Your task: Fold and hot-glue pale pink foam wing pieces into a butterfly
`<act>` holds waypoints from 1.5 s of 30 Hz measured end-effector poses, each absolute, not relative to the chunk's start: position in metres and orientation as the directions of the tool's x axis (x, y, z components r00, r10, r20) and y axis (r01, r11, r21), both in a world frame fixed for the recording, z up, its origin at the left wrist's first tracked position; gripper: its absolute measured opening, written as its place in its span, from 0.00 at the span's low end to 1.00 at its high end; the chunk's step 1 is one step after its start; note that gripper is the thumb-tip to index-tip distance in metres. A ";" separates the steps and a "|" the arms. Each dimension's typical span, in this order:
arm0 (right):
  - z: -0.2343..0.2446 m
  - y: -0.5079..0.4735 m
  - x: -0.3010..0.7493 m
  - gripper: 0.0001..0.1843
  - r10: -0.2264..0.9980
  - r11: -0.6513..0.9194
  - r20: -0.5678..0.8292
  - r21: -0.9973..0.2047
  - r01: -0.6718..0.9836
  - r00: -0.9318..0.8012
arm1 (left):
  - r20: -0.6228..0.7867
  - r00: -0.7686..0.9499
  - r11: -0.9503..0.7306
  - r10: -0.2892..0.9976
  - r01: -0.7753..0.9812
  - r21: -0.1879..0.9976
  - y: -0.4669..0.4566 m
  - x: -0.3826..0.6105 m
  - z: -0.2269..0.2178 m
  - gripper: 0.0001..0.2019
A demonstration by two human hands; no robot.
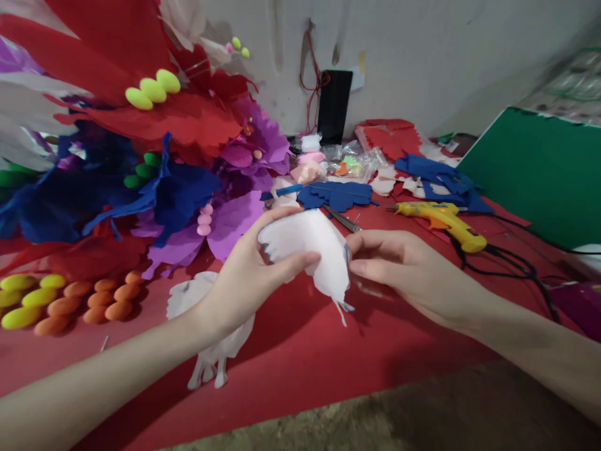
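A white butterfly-shaped cutout with a thin blue edge is held up over the red tabletop, bent in the middle. My left hand grips its left wing, thumb lying across the front and the other fingers behind. At its right edge, my right hand pinches the rim between thumb and fingertips. Two slim tails hang from the cutout's lower end. Beneath my left forearm lie more white cutouts, partly covered. Scissors rest just behind the held piece.
A yellow glue gun with a black cord lies right. Large red, blue and purple petal decorations crowd the left, with orange and yellow egg-shaped pieces in front. A black phone leans on the wall; a green board stands right.
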State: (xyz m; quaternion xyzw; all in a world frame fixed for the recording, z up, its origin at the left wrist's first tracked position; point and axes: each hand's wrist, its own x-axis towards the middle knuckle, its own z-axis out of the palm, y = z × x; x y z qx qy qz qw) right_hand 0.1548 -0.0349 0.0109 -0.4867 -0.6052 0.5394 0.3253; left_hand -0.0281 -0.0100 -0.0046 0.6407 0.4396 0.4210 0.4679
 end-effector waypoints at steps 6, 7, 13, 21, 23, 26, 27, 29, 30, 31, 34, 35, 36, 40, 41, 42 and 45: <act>0.000 -0.034 0.151 0.09 0.870 -0.182 -0.233 -0.971 0.156 -0.434 | 0.580 0.458 -0.729 0.674 0.285 0.622 -0.007 -0.036 -0.008 0.25; 0.000 -0.034 0.151 0.09 0.863 -0.192 -0.245 -0.968 0.163 -0.442 | 0.590 0.527 -0.783 0.613 0.304 0.543 -0.006 -0.037 -0.006 0.18; -0.002 -0.032 0.153 0.09 0.853 -0.201 -0.295 -0.947 0.252 -0.430 | 0.551 0.617 -0.808 0.562 0.266 0.526 -0.004 -0.039 0.002 0.08; 0.003 -0.019 0.164 0.05 0.853 -0.208 -0.475 -0.692 0.692 -0.218 | 0.388 0.394 -0.553 0.833 0.610 0.568 0.020 -0.051 -0.005 0.15; 0.004 -0.017 0.167 0.05 0.854 -0.212 -0.490 -0.636 0.742 -0.176 | 0.395 0.397 -0.555 0.829 0.672 0.490 0.027 -0.055 -0.011 0.19; 0.004 -0.016 0.170 0.05 0.857 -0.198 -0.500 -0.547 0.813 -0.128 | 0.412 0.444 -0.588 0.796 0.729 0.350 0.031 -0.058 -0.015 0.19; 0.004 -0.016 0.170 0.05 0.857 -0.189 -0.502 -0.521 0.832 -0.120 | 0.418 0.467 -0.604 0.780 0.737 0.304 0.031 -0.058 -0.015 0.18; 0.002 -0.016 0.170 0.06 0.853 -0.170 -0.511 -0.469 0.867 -0.109 | 0.427 0.514 -0.635 0.744 0.741 0.216 0.030 -0.056 -0.014 0.17; 0.001 -0.016 0.170 0.07 0.850 -0.159 -0.515 -0.443 0.882 -0.105 | 0.431 0.537 -0.651 0.725 0.739 0.173 0.029 -0.055 -0.013 0.17; 0.001 -0.015 0.171 0.07 0.849 -0.147 -0.518 -0.419 0.896 -0.103 | 0.432 0.565 -0.669 0.703 0.731 0.133 0.027 -0.053 -0.012 0.17; -0.003 -0.016 0.174 0.08 0.846 -0.087 -0.517 -0.378 0.922 -0.132 | 0.393 0.689 -0.759 0.609 0.650 0.038 0.018 -0.046 -0.012 0.14; -0.004 -0.017 0.176 0.08 0.845 -0.060 -0.512 -0.375 0.925 -0.153 | 0.368 0.738 -0.798 0.566 0.602 0.020 0.013 -0.043 -0.014 0.13; -0.004 -0.018 0.177 0.08 0.847 -0.029 -0.502 -0.376 0.926 -0.177 | 0.341 0.791 -0.843 0.508 0.537 0.011 0.007 -0.040 -0.016 0.12; -0.004 -0.019 0.179 0.08 0.892 0.108 -0.374 -0.371 0.922 -0.255 | 0.264 0.900 -0.937 0.347 0.348 0.044 -0.016 -0.032 -0.029 0.10; -0.004 -0.016 0.179 0.09 0.908 0.148 -0.319 -0.362 0.920 -0.271 | 0.255 0.909 -0.944 0.329 0.327 0.053 -0.020 -0.031 -0.031 0.10; -0.003 -0.012 0.178 0.10 0.923 0.191 -0.255 -0.350 0.917 -0.290 | 0.243 0.916 -0.948 0.318 0.310 0.072 -0.022 -0.031 -0.033 0.10; -0.004 0.010 0.176 0.10 0.923 0.350 -0.056 -0.288 0.892 -0.380 | 0.196 0.932 -0.942 0.306 0.266 0.203 -0.020 -0.034 -0.032 0.09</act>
